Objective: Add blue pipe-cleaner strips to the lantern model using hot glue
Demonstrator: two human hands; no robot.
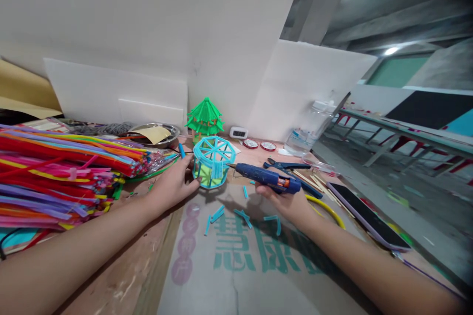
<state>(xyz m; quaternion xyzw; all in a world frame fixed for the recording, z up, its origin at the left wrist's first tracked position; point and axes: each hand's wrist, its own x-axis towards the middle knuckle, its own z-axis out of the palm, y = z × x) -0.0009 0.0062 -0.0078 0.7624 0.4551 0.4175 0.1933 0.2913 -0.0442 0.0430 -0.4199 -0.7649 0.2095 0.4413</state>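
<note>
My left hand (173, 183) grips the side of a small light-blue straw cage model (213, 161) standing on a sheet of cardboard (236, 266). In my right hand (286, 202) is a blue hot glue gun (268, 178), its nozzle pointing left and nearly touching the model's right side. Short cut pieces of light-blue straw (218, 214) lie scattered on the cardboard in front of the model. Behind it stands a finished green pagoda-like straw model (204, 118).
A big pile of coloured straws (62, 172) fills the left of the table. A metal bowl (157, 134), a small white clock (238, 132), round tins (258, 145), blue pliers (286, 166), wooden sticks (314, 179), a phone (365, 216) and a plastic bottle (310, 128) lie around. White boards stand behind.
</note>
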